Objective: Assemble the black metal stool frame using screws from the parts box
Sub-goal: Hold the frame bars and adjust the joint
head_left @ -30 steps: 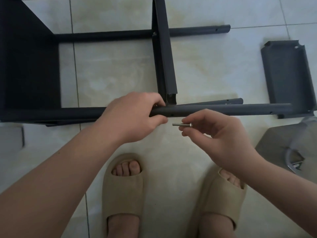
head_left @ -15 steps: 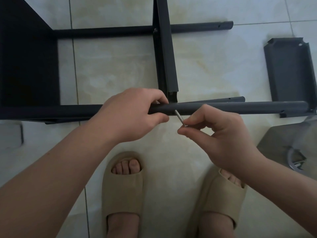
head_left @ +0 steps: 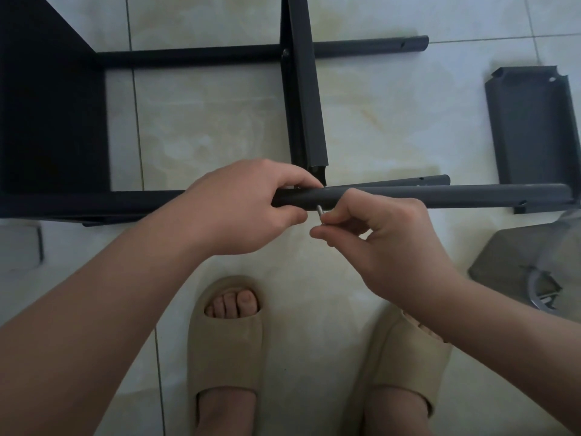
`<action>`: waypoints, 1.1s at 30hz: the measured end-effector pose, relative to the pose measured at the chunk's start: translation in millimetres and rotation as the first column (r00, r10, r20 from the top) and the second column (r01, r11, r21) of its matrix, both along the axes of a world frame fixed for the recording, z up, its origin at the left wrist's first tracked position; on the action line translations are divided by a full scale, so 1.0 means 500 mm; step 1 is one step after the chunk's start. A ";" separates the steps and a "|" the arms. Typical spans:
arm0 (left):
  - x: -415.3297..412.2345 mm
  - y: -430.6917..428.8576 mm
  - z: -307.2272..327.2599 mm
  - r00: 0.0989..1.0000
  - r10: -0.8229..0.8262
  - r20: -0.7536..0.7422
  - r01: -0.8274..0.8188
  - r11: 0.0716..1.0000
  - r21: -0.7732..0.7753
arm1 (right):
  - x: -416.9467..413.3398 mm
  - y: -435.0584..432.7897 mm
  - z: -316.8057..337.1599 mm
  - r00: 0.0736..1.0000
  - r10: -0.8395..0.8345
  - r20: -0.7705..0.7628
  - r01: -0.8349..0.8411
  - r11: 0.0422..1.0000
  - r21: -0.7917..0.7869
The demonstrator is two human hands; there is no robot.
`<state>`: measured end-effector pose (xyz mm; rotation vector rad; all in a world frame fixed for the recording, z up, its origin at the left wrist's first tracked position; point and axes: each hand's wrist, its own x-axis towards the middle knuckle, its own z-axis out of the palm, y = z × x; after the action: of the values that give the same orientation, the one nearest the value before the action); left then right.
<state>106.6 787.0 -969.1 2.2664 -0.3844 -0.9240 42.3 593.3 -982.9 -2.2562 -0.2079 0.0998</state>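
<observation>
The black stool frame [head_left: 53, 121] lies on its side on the tiled floor. Its near round leg tube [head_left: 440, 198] runs left to right. My left hand [head_left: 245, 206] grips that tube just left of where a flat crossbar [head_left: 303, 99] ends. My right hand [head_left: 386, 237] pinches a silver screw [head_left: 319, 212], whose tip touches the tube's near side right beside my left thumb. Whether the screw sits in a hole is hidden by my fingers.
A second leg tube [head_left: 408, 180] lies just behind the held one, and a far tube [head_left: 361, 47] crosses the top. A loose dark metal panel [head_left: 534, 127] lies at the right. A grey bag [head_left: 528, 265] with a metal ring sits at lower right. My two sandalled feet stand below.
My right hand has swung the screw from lying level below the tube to pointing up at it, and its tip now meets the tube. My left hand kept its grip.
</observation>
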 end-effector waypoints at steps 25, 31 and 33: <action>0.014 -0.012 -0.005 0.995 0.002 -0.104 -0.003 1.000 -0.015 | 0.002 0.007 -0.004 0.997 0.075 0.011 -0.074 0.995 -0.074; 0.013 -0.012 -0.002 0.995 0.007 -0.101 -0.009 1.000 -0.024 | -0.001 0.007 -0.007 0.968 -0.085 -0.234 0.108 0.990 0.090; 0.013 -0.012 -0.003 0.995 0.013 -0.095 -0.016 0.999 -0.031 | -0.003 0.010 -0.005 0.938 -0.123 -0.324 0.178 0.973 0.148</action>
<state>113.3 781.0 -970.4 2.1850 -0.3380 -1.0071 40.8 598.4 -985.5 -2.0387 0.1234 0.3424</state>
